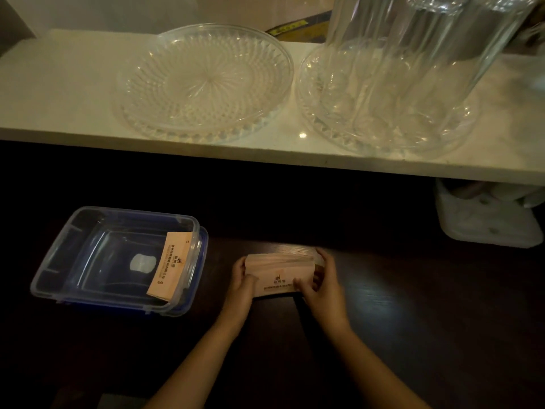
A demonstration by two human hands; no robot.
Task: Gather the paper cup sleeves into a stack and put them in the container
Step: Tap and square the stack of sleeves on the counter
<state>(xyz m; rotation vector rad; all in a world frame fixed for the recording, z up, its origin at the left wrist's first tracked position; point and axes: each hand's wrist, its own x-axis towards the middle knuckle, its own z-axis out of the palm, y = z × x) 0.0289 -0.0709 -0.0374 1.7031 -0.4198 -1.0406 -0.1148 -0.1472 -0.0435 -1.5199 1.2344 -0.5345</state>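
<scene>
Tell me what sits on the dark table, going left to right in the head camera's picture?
Clear plastic container with one sleeve leaning inside its right wall → left hand → stack of paper sleeves held between both hands → right hand → white tub at the far right.

Dim room, dark counter.
Beyond the hands, a white shelf carries two glass dishes; light glints there.

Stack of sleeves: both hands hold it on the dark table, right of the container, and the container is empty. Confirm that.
Not quite. The head view shows both hands, left and right, holding the stack right of the container, but the container is not empty: one sleeve leans inside it.
</scene>
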